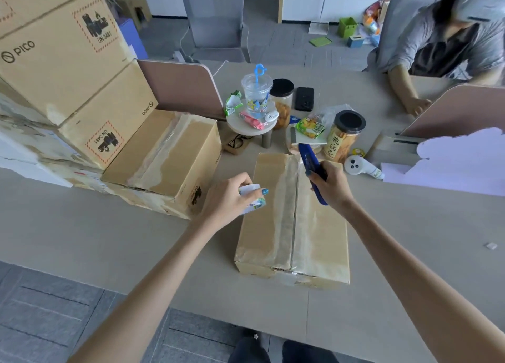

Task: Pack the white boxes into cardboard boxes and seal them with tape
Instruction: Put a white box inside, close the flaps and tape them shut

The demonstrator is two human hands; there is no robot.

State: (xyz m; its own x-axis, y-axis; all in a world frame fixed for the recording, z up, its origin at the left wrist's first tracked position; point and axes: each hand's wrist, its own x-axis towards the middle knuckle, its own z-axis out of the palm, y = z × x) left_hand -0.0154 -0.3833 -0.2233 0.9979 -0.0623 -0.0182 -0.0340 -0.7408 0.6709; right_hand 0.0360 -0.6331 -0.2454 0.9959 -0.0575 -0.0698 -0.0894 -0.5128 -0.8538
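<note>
Head view: left grip (228, 197) holds tape roll (252, 200) at cardboard box (319, 239) edge.

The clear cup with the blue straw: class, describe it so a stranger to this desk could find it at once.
On the far side of the long desk, beyond the nearest cardboard box, is a small round stand. The cup sits on it, the only clear one with a curly blue straw; the jars beside it have black lids.
</note>
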